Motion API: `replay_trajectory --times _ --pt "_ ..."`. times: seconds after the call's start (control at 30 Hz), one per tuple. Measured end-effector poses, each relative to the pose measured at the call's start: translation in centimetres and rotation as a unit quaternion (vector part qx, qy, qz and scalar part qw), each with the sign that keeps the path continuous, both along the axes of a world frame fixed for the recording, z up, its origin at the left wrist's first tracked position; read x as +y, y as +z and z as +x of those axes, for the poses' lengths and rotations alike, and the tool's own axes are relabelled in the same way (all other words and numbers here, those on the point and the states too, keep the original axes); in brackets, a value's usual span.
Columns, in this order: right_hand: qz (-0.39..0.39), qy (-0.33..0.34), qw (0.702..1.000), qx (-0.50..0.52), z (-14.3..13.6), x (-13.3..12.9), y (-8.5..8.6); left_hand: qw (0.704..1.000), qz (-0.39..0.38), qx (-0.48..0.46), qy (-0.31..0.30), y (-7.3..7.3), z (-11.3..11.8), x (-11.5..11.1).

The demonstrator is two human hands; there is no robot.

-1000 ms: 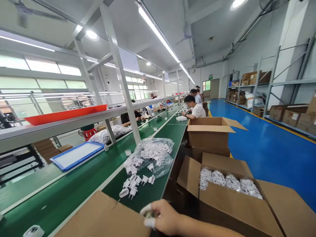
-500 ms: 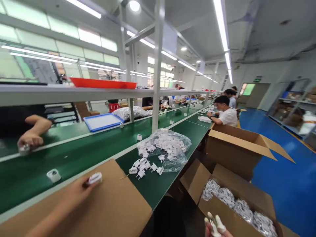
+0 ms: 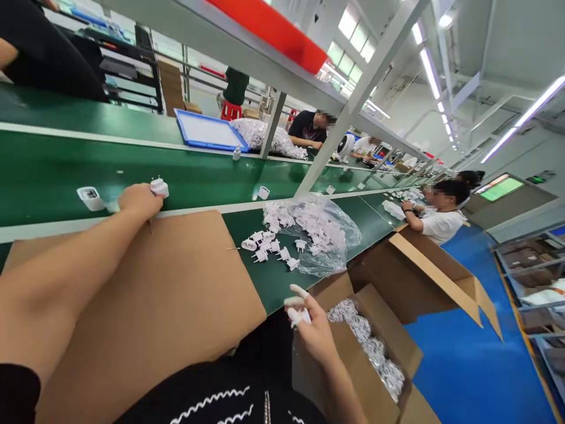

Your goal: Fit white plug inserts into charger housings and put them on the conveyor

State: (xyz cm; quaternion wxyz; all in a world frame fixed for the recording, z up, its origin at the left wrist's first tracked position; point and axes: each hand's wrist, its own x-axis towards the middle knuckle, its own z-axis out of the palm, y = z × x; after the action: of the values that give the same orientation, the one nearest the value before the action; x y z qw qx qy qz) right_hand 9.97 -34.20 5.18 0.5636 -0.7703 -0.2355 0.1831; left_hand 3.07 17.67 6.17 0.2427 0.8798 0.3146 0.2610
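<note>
My left hand (image 3: pixel 140 202) reaches over the green belt, closed on a white plug adapter (image 3: pixel 159 188) whose pins point up. To its left a white charger housing (image 3: pixel 90 198) lies on the belt. Close to my body, beyond the bench edge, my right hand (image 3: pixel 315 330) pinches a small white plug piece (image 3: pixel 298 317), and pale covers sit on its fingertips. Ahead of that hand, loose white plug pieces (image 3: pixel 267 244) lie beside a clear plastic bag (image 3: pixel 348 232) full of similar ones. A cardboard sheet (image 3: pixel 176 294) lies under my left forearm.
An open carton (image 3: pixel 353 365) with bagged white parts stands at my right, and a larger open carton (image 3: pixel 424 277) behind it. A metal post (image 3: pixel 353 112) rises beside the belt. Further white housings (image 3: pixel 263 192) sit along it. Co-workers sit along the line.
My left hand has moved forward from above the cardboard to the belt with the plug adapter. My right hand has come further into view. The camera has tilted down.
</note>
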Motion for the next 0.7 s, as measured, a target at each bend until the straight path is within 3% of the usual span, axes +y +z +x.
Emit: replay_trajectory --times 0.07,0.17,0.3,0.4,0.47,0.53,0.63,0.7 --pt "-0.035 0.062 0.987 -0.144 1.9 3.2 0.3 0.997 0.009 0.023 0.074 -0.2 -0.6 -0.7" --pt "-0.119 0.122 0.936 -0.308 4.4 8.5 0.4 0.991 0.049 0.008 0.122 0.3 -2.7 -2.4" --pt "-0.290 0.138 0.847 -0.423 6.6 15.0 0.9 0.977 0.083 -0.081 0.178 1.6 -7.2 -3.4" --pt "-0.337 0.146 0.812 -0.453 7.4 17.4 1.4 0.958 0.058 -0.140 0.242 2.3 -10.6 -2.5" --pt "-0.317 0.140 0.821 -0.454 7.8 17.8 1.4 0.952 -0.003 -0.105 0.288 2.5 -12.4 -1.5" --pt "-0.254 0.130 0.851 -0.440 7.8 17.7 1.3 0.949 -0.066 -0.037 0.307 2.7 -13.6 -0.5" --pt "-0.162 0.142 0.906 -0.364 6.8 17.1 1.3 0.958 -0.098 0.025 0.267 3.2 -14.2 -0.2" --pt "-0.152 0.177 0.925 -0.302 5.3 16.2 1.4 0.968 -0.086 0.051 0.232 4.1 -13.4 -1.1"
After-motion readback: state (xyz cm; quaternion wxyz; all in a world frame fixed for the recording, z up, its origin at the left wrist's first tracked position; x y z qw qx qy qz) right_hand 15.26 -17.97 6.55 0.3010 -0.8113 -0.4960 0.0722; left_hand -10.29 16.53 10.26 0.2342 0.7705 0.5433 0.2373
